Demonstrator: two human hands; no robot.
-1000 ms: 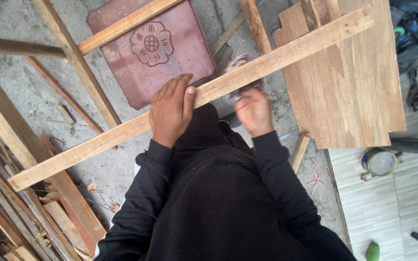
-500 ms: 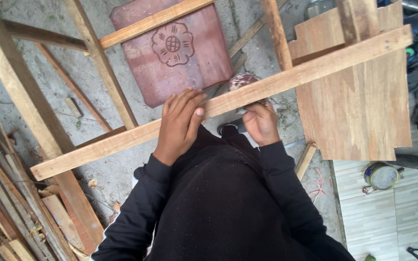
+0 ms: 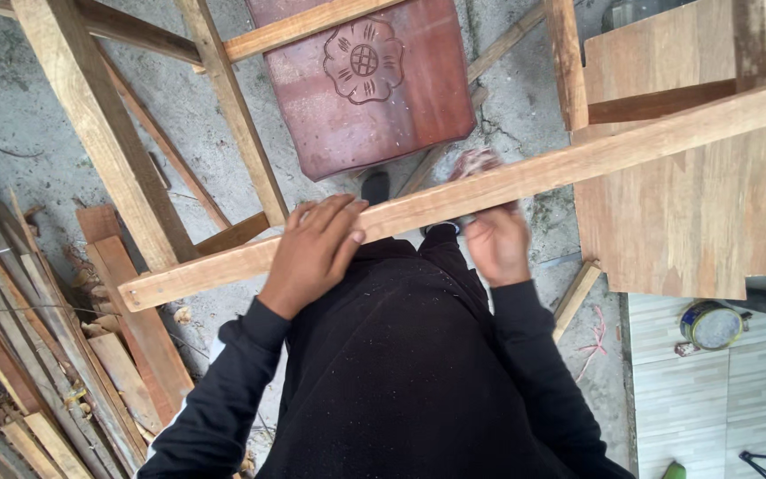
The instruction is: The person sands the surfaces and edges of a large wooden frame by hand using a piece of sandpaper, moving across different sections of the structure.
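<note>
A long pale wooden plank (image 3: pixel 578 160) runs across in front of me, from lower left to upper right. My left hand (image 3: pixel 312 253) lies on top of it, fingers together, pressing it down. My right hand (image 3: pixel 498 244) is just under the plank's near edge and is blurred by motion. It holds a small reddish-grey abrasive pad (image 3: pixel 476 162) that shows above the plank's far edge. My black sleeves and black clothes fill the lower middle of the view.
A red-brown panel (image 3: pixel 374 80) with a carved flower lies on the concrete beyond the plank. A wide wooden board (image 3: pixel 684 204) is at the right. Timber beams (image 3: pixel 99 133) and stacked slats (image 3: pixel 37 355) stand on the left. An open tin (image 3: pixel 713 325) sits on the tiled floor at the right.
The view has shifted, so the plank and both hands sit lower in the frame. My right hand has slid a little along the plank with the pad. My left hand stays pressed on the plank.
</note>
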